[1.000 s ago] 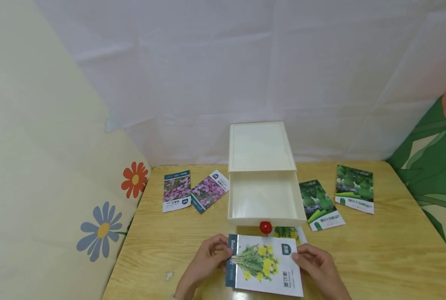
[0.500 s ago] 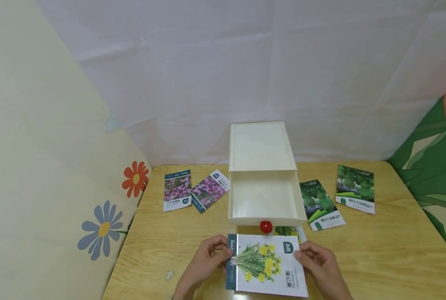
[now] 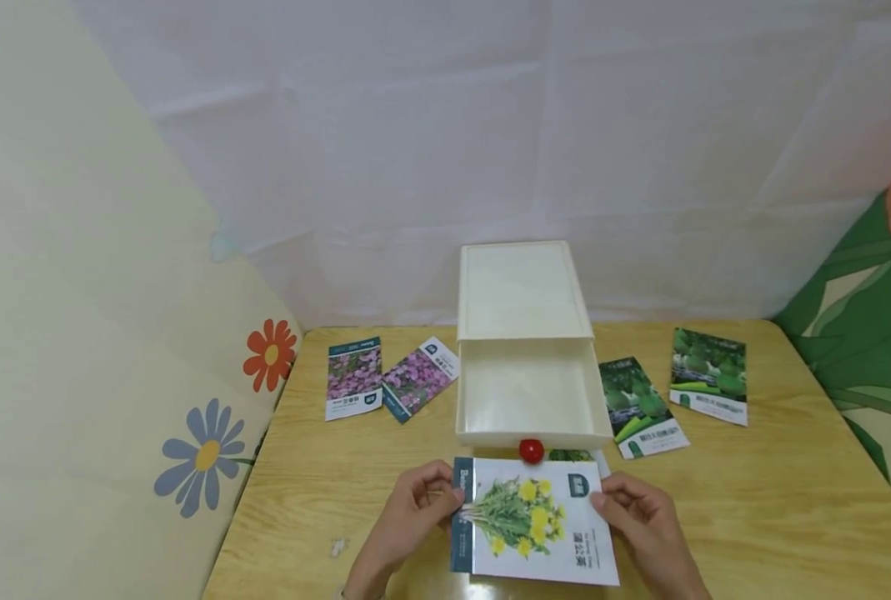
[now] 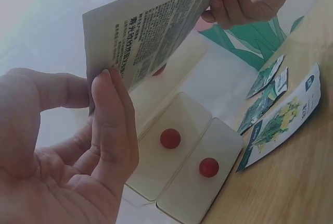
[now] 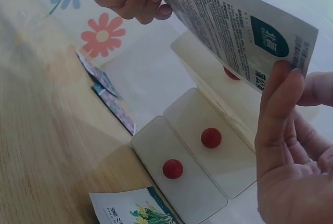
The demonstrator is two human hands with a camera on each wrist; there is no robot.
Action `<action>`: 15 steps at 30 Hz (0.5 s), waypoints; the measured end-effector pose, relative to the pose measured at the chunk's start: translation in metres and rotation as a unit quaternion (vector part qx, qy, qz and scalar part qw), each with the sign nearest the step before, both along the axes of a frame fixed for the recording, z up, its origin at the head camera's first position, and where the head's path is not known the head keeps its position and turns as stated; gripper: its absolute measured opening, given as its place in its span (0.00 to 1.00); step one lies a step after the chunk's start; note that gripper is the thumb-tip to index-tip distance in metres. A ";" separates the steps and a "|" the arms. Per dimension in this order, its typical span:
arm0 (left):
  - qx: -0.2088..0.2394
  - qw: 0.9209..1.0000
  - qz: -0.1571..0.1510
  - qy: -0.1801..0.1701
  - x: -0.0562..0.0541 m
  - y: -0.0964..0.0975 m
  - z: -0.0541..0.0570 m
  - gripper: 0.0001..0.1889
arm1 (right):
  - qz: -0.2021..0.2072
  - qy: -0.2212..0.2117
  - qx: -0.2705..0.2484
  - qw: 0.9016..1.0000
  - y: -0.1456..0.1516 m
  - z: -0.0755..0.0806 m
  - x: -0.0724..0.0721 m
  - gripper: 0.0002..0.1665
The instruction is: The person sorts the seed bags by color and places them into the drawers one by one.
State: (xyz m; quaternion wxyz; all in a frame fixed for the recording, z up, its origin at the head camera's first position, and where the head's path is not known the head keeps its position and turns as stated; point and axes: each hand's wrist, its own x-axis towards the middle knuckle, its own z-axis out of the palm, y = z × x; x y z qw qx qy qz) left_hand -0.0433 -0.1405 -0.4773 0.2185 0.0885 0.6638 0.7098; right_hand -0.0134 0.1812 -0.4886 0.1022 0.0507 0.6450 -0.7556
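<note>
Your left hand [image 3: 418, 512] pinches one short end of a white, rectangular seed packet [image 3: 535, 521], and your right hand [image 3: 643, 521] pinches the other, thumbs on the front, fingers behind. That two-ended grip probably serves to hold the thin pouch flat, its picture facing you. It hangs above the table [image 3: 317, 483], before the open drawer, lying sideways: teal band at your left, leafy yellow dandelions mid-front, dense print on the back. A similar yellow-flowered packet [image 4: 283, 122] lies below. Beyond is the cream plastic drawer [image 3: 531, 392] with its round red knob [image 3: 532, 451], pulled out, which leaves its inside reachable. Two purple-flowered packets [image 3: 353, 379] lie left, two green gourd-pictured packets [image 3: 640, 408] right, seemingly grouped by picture. The cream box-shaped cabinet [image 3: 522, 287] stands farthest, against white cloth [image 3: 415, 167].
</note>
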 end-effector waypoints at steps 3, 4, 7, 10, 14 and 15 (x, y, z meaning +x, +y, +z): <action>-0.007 1.000 0.002 -0.006 -0.001 0.000 0.003 0.14 | 0.001 0.014 -0.014 1.000 0.000 -0.001 0.001 0.10; -0.009 1.000 0.001 -0.009 -0.001 0.000 0.003 0.14 | 0.001 0.018 -0.016 1.000 0.001 -0.001 0.001 0.10; -0.009 1.000 -0.003 -0.014 -0.001 -0.001 0.006 0.14 | 0.000 0.021 -0.017 1.000 0.001 -0.001 0.001 0.11; -0.006 1.000 -0.009 -0.014 -0.001 -0.001 0.008 0.15 | 0.000 0.021 -0.020 1.000 0.000 0.001 0.001 0.11; -0.002 1.000 -0.013 -0.017 -0.001 -0.001 0.012 0.16 | 0.006 0.026 -0.025 0.999 0.000 0.003 0.002 0.11; -0.001 1.000 -0.014 -0.019 -0.001 -0.002 0.012 0.16 | 0.009 0.028 -0.025 0.999 0.000 0.003 0.002 0.12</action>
